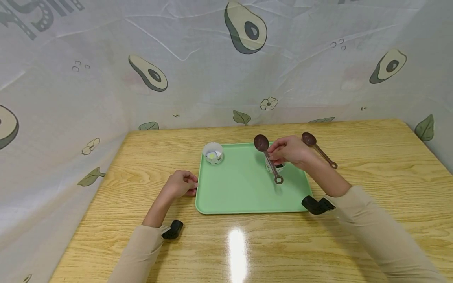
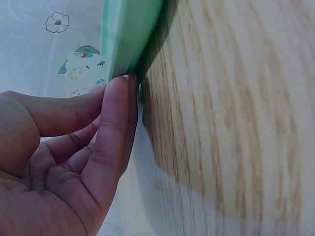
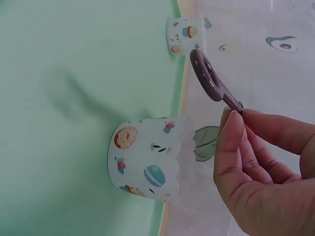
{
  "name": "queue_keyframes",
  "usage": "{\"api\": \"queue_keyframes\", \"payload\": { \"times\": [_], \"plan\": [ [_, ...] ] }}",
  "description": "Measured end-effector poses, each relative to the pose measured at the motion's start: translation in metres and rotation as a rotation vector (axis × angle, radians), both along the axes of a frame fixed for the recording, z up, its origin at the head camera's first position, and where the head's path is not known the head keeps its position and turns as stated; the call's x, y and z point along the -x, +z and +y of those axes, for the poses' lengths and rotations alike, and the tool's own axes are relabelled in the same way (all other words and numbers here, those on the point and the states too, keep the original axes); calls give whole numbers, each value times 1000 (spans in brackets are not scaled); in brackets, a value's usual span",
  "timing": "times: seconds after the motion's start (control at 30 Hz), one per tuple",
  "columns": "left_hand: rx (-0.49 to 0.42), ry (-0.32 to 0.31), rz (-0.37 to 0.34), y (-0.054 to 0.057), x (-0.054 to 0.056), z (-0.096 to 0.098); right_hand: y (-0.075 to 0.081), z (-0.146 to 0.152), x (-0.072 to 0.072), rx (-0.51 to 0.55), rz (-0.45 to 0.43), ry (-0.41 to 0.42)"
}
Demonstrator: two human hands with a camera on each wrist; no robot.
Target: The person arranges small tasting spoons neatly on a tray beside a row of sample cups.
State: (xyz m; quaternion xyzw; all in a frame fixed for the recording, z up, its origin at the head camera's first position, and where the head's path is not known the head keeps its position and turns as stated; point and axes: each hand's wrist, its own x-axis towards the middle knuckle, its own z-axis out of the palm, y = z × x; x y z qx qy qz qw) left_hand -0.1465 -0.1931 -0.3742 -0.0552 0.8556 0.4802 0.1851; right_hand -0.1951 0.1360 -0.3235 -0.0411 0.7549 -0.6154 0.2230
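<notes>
My right hand (image 1: 290, 151) pinches a brown spoon (image 1: 267, 157) by its handle, raised just above a paper cup (image 3: 147, 160) on the green tray (image 1: 240, 196). My left hand (image 1: 181, 184), fingers loosely curled, touches the tray's edge. A second cup (image 1: 212, 153) sits beyond it.

Head view looks down from above; both wrist views sit close, sharing the green tray (image 1: 244, 196).
</notes>
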Motion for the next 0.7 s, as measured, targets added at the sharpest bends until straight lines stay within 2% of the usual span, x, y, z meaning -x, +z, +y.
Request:
{"api": "queue_keyframes", "payload": {
  "times": [0.33, 0.7],
  "plan": [
    [2, 7, -2, 0, 0, 0, 1, -9, 0, -15, -17, -10],
    [17, 5, 3, 1, 0, 1, -2, -21, -1, -17, 16, 4]
  ]
}}
